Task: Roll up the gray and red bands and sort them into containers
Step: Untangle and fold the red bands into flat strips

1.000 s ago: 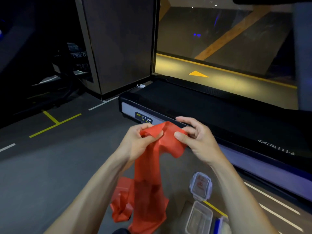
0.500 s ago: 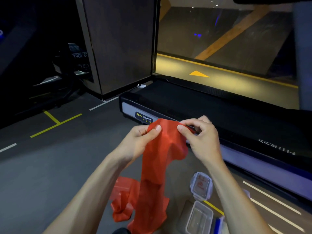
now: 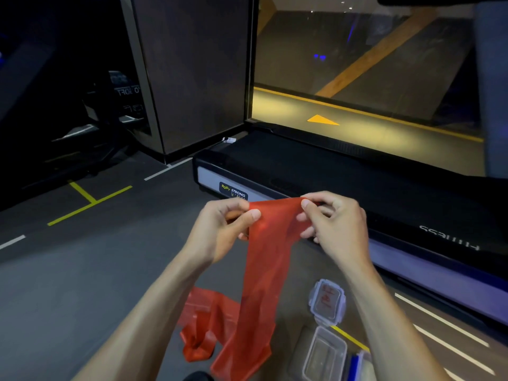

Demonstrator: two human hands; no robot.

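Left hand (image 3: 220, 232) pinches the left top corner of the red band (image 3: 264, 270), thumb and fingers curled on the edge. Band's top edge is stretched flat between both hands; the rest hangs down, its tail bunched on the floor (image 3: 68, 284) (gray, with painted lines). Right hand (image 3: 335, 226) pinches the right top corner, fingers curled round it. Lower right on the floor: a closed clear container (image 3: 327, 302), then an open clear container (image 3: 324, 353). Treadmill (image 3: 357, 171) lies beyond the hands.
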